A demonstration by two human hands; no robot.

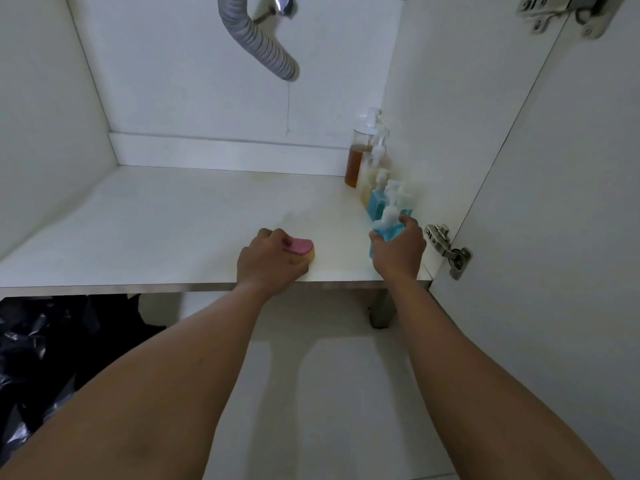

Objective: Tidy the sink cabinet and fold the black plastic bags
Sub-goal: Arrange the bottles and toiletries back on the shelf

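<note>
two hands are busy on the white cabinet shelf. our left hand curls its fingers over a pink-and-yellow rectangular sponge and presses it onto the shelf near the front edge. our right hand wraps round a clear plastic pump bottle of blue liquid at the near end of a row along the right wall. we cannot tell whether this bottle stands on the shelf or is lifted just off it, as the hand hides its base. farther in stand a second blue pump bottle, a pale yellow pump bottle and a tall amber-filled pump bottle, close together. the crumpled black plastic bags lie heaped on the floor at the near left, below the shelf's front edge, and neither hand touches them. we judge the held bottle to be stiff, smooth and fairly weighty with liquid, perhaps slick from soap. it is best held round the body as now, kept upright, and never lifted by the pump head. the sponge looks soft and light and should flatten under a firm palm. the bags look thin, limp and slippery and likely trap air. we would take each by its corners or open edge, shake it out, lay it flat and press it smooth before folding.
</note>
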